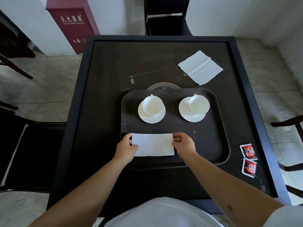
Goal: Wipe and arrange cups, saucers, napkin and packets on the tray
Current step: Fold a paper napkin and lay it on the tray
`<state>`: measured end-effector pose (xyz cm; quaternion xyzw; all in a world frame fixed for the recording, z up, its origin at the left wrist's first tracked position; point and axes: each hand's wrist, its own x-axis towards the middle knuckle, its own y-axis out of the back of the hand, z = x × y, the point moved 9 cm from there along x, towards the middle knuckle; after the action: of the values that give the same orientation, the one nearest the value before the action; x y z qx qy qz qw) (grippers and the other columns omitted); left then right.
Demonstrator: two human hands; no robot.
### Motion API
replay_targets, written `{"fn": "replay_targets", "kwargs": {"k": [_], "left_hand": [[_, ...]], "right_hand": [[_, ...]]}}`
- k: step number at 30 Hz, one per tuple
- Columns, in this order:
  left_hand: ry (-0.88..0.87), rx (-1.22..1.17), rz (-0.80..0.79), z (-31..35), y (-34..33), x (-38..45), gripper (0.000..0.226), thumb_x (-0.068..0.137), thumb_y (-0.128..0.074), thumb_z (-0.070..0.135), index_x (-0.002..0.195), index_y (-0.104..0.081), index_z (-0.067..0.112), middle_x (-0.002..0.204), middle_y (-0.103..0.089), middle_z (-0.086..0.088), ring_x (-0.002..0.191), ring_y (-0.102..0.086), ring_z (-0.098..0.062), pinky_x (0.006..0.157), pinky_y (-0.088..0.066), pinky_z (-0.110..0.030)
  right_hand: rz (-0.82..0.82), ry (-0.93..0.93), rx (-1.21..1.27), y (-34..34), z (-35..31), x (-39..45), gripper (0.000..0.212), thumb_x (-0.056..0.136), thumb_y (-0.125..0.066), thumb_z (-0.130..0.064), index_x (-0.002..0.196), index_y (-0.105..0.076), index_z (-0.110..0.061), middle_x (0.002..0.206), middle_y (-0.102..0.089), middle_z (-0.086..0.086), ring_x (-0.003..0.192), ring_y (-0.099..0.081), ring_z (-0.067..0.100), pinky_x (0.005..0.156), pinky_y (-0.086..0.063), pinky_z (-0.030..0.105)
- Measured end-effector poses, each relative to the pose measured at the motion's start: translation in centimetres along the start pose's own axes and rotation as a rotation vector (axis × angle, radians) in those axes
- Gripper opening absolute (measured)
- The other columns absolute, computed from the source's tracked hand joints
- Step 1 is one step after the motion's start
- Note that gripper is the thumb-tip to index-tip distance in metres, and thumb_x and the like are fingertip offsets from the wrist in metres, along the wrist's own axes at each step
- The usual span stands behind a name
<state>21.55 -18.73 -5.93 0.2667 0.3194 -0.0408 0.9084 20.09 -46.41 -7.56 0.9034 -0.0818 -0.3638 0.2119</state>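
A dark brown tray (213, 145) lies on the black table. At its back stand two white cups on white saucers, one on the left (151, 108) and one on the right (194, 108). A folded white napkin (153, 145) lies on the tray's front left part. My left hand (127, 149) pinches its left edge and my right hand (184, 145) pinches its right edge. Two red packets (249, 158) lie on the table to the right of the tray.
An unfolded white napkin (200, 67) lies at the table's back right. A round disc (164, 87) shows behind the tray. Dark chairs stand at the far side (167, 18), left (24, 153) and right (290, 128). A red cabinet (72, 25) stands by the wall.
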Motion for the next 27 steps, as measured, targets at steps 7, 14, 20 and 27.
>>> {"fn": "replay_targets", "kwargs": {"k": [7, 14, 20, 27], "left_hand": [[-0.021, 0.060, 0.008, -0.7, -0.3, -0.8, 0.065, 0.091, -0.059, 0.017, 0.149, -0.031, 0.023, 0.120, -0.058, 0.003, 0.099, -0.058, -0.013, 0.076, -0.048, -0.025], [-0.204, 0.391, 0.019, -0.1, -1.2, -3.4, 0.060, 0.092, -0.058, 0.023, 0.146, -0.032, 0.020, 0.143, -0.035, 0.001, 0.112, -0.054, -0.019, 0.087, -0.050, -0.032], [-0.556, 0.932, 0.004, 1.1, -2.9, -6.3, 0.040, 0.092, -0.052, 0.036, 0.130, -0.051, 0.023, 0.148, -0.033, -0.004, 0.131, -0.036, -0.025, 0.096, -0.043, -0.038], [-0.594, 1.049, -0.164, -0.2, -3.6, -7.0, 0.048, 0.095, -0.045, 0.044, 0.136, -0.044, 0.020, 0.153, -0.027, -0.006, 0.137, -0.030, -0.026, 0.105, -0.036, -0.042]], "right_hand": [[0.002, 0.034, -0.011, 0.9, -0.4, -0.5, 0.040, 0.089, -0.065, -0.019, 0.127, -0.054, -0.024, 0.101, -0.064, -0.016, 0.090, -0.060, 0.004, 0.060, -0.041, 0.015], [-0.104, 0.454, -0.700, -1.5, -2.2, -4.1, 0.055, 0.091, -0.059, -0.031, 0.143, -0.039, -0.024, 0.151, -0.037, -0.002, 0.136, -0.036, 0.021, 0.106, -0.038, 0.038], [-0.195, 0.691, -1.099, -4.6, -1.3, -7.5, 0.055, 0.094, -0.049, -0.050, 0.142, -0.039, -0.025, 0.156, -0.027, 0.004, 0.141, -0.025, 0.027, 0.112, -0.028, 0.045], [-0.305, 0.653, -1.234, -4.6, -0.1, -8.2, 0.064, 0.097, -0.044, -0.051, 0.150, -0.026, -0.021, 0.159, -0.022, 0.006, 0.144, -0.023, 0.027, 0.114, -0.026, 0.046]]}}
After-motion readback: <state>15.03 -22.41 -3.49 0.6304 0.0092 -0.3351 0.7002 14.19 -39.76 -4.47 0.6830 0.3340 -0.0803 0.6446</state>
